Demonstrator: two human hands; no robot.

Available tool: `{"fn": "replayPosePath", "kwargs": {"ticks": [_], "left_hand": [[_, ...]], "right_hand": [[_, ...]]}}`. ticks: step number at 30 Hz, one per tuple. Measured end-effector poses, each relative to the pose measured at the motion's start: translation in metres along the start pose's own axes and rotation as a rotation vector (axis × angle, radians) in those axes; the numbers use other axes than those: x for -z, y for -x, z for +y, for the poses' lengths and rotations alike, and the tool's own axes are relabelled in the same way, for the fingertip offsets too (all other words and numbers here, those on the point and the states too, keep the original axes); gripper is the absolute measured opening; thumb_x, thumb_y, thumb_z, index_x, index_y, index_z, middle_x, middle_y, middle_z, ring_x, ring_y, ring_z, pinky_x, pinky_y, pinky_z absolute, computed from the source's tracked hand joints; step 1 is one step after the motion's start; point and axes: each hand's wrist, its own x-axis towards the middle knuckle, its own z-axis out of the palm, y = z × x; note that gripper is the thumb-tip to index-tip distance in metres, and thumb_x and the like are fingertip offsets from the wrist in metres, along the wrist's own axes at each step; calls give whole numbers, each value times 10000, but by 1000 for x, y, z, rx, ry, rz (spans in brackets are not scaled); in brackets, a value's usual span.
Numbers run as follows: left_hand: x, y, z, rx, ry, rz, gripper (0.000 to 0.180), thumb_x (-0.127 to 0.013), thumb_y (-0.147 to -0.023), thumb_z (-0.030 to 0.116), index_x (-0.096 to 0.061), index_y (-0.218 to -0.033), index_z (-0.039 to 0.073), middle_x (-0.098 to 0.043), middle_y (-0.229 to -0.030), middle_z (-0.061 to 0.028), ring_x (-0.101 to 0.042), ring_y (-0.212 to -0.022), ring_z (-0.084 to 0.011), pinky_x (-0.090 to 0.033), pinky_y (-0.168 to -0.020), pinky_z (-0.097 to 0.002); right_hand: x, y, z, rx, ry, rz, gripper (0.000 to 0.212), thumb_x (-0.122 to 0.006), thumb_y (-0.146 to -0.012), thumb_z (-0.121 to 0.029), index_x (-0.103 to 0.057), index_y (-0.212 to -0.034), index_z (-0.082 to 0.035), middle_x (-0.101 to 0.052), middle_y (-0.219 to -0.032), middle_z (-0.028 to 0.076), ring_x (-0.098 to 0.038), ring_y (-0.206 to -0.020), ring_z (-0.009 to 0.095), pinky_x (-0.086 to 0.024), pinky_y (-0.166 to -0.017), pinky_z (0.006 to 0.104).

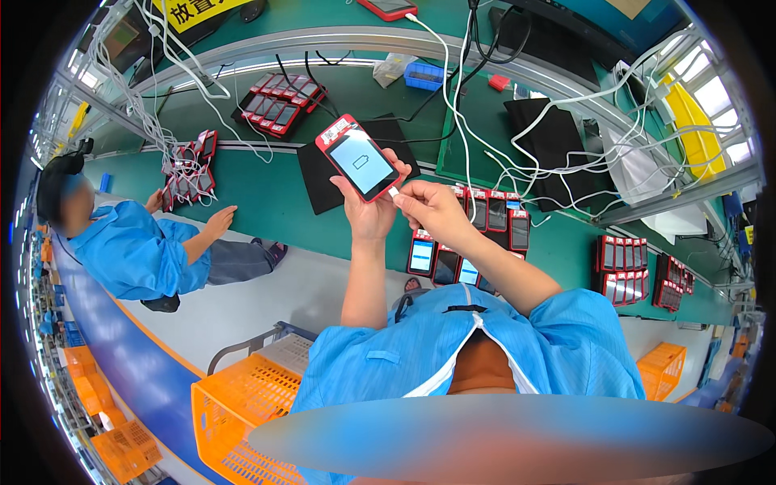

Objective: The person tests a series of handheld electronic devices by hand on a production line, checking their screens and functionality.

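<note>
A red handheld device (360, 162), its lit screen showing a battery outline, rests in my left hand (372, 206) with the fingers curled round its edge. At its lower end my right hand (432, 212) pinches the white plug of a charging cable (394, 192) against the device. Whether the plug is fully seated cannot be made out. A black mat (319, 182) lies beneath my hands on the green bench. Just right of my right hand, several red devices (477, 212) stand in rows, some with lit screens, partly hidden by my forearm.
More red devices (621, 271) are grouped at the right, and others (279, 105) at the back. White cables (566, 174) tangle across the right side. On the left a co-worker (133, 250) reaches toward cabled devices (190, 179). An orange crate (242, 404) stands below.
</note>
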Motion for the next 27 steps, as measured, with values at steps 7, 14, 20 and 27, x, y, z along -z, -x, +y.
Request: {"fn": "replayPosePath", "kwargs": {"ticks": [7,14,20,27], "left_hand": [[-4,-5,5,-53,-72,-78,817,-266,-950,710,-455,-1341,18,-566,-1149,-131,-627,-990,-251,-511,-920,-411],[0,-18,13,17,-86,-115,855,-296,-929,732,-459,-1336,-2,-567,-1169,-144,-638,-967,-252,-519,-919,-432],[12,-42,25,31,-65,-162,825,-289,-943,706,-450,-1341,1,-568,-1167,-142,-637,-973,-266,-521,-920,-439],[-5,-117,57,47,-95,-116,790,-160,-993,641,-462,-1316,-14,-593,-1165,-180,-632,-1004,-310,-522,-930,-451]], "right_hand": [[-5,-4,-3,68,118,46,204,-630,-939,-196,-642,-912,5,-577,-679,9,-527,-587,69,-409,-523,254],[-6,-15,-7,73,42,8,190,-626,-942,-184,-643,-932,5,-584,-696,15,-530,-599,74,-416,-535,254],[-15,-39,-11,69,14,33,189,-627,-943,-183,-645,-927,5,-580,-683,15,-536,-598,76,-423,-541,254],[-23,-106,-37,344,175,171,216,-599,-958,-193,-645,-948,18,-595,-690,22,-545,-609,82,-449,-582,244]]}}
